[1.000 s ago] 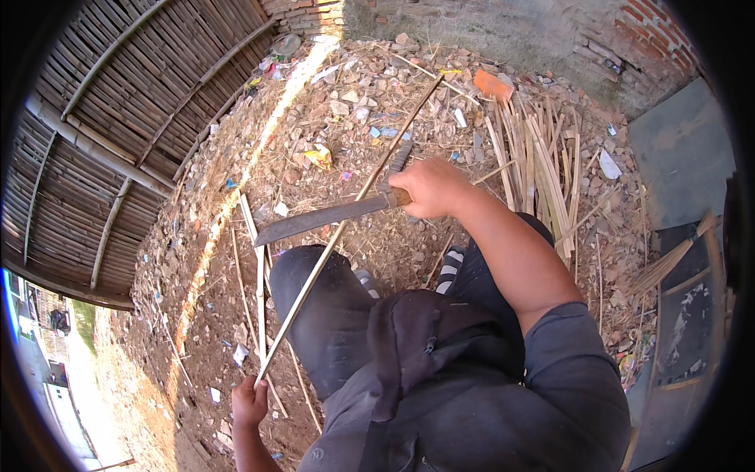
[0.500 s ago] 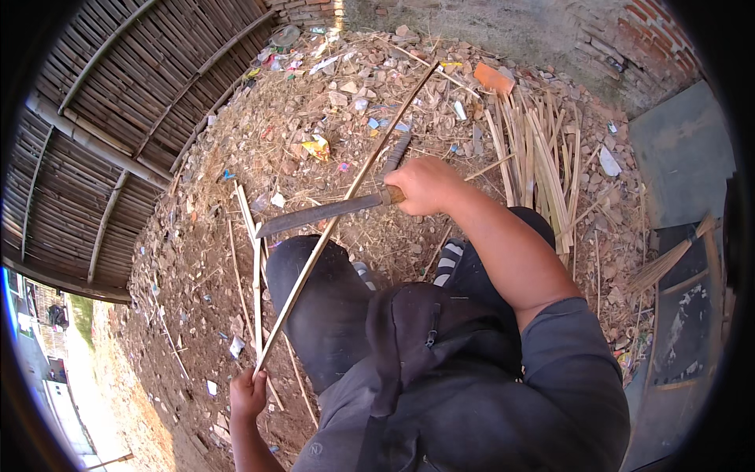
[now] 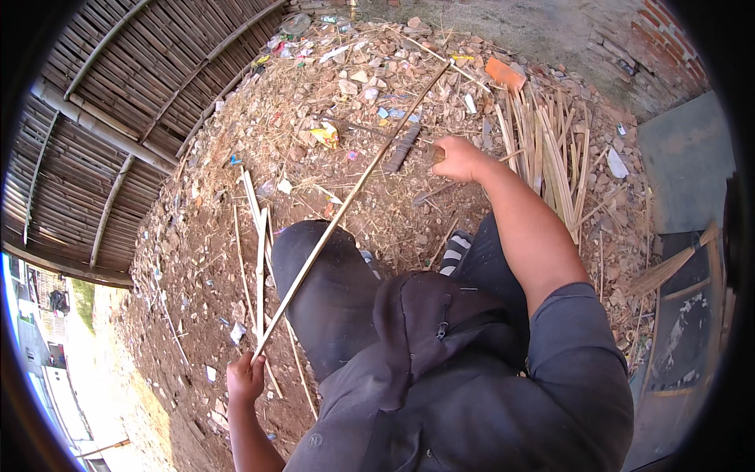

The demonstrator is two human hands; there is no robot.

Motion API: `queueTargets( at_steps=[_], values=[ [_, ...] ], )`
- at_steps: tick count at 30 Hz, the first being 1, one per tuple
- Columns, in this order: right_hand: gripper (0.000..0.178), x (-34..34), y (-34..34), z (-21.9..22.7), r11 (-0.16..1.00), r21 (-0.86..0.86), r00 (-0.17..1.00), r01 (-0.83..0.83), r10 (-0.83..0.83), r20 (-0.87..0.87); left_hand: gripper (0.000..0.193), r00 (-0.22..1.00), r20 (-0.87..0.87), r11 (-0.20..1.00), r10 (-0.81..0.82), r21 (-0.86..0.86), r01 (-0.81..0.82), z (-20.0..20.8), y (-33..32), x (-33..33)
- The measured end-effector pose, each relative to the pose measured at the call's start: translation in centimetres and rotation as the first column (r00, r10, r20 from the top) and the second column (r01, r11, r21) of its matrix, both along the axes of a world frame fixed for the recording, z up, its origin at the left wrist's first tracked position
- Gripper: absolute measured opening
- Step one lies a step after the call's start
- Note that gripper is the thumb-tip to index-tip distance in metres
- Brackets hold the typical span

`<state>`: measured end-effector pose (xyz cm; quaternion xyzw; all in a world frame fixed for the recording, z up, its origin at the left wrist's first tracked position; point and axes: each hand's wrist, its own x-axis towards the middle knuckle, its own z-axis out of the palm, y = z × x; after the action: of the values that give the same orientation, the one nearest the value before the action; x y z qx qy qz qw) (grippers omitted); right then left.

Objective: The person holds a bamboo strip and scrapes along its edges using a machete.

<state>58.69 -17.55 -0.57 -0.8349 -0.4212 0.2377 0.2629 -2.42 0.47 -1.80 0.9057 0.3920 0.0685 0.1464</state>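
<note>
My left hand (image 3: pixel 245 377) is closed around the lower end of a long, narrow bamboo strip (image 3: pixel 326 234). This strip slants up across my bent left knee and away to the far right. In my right hand (image 3: pixel 462 160) is the brown handle of a machete (image 3: pixel 436 155), gripped beyond the strip. Its blade appears nearly edge-on, as a thin dark line pointing left, partly hard to make out. Below the blade lies a dark, ridged, rod-shaped piece (image 3: pixel 403 148) on the ground, close to the strip.
A bundle of split bamboo strips (image 3: pixel 557 157) lies at the far right, beside an orange tile-like piece (image 3: pixel 505 75). More loose strips (image 3: pixel 260 275) lie left of my knee. Rubble and litter cover the ground. A bamboo-slat wall (image 3: pixel 118 102) stands left, a brick wall (image 3: pixel 664 39) far right.
My right hand has moved right and slightly up with the machete, drawing the blade off the strip and turning it edge-on. My left hand still holds the strip's lower end.
</note>
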Motion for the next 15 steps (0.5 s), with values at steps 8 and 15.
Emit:
queueTargets(
  at_steps=[8, 15],
  values=[
    [0.025, -6.9, 2.0, 3.5, 0.989, 0.015, 0.93, -0.147, 0.133, 0.343, 0.035, 0.995, -0.033, 0.983, 0.092, -0.154, -0.096, 0.8, -0.5, 0.1],
    [0.023, 1.4, 1.2, -1.2, 0.996, 0.029, 0.972, 0.085, -0.089, 0.216, 0.032, 0.999, -0.044, 0.997, -0.029, 0.071, 0.032, 0.8, 0.4, 0.5]
  ],
)
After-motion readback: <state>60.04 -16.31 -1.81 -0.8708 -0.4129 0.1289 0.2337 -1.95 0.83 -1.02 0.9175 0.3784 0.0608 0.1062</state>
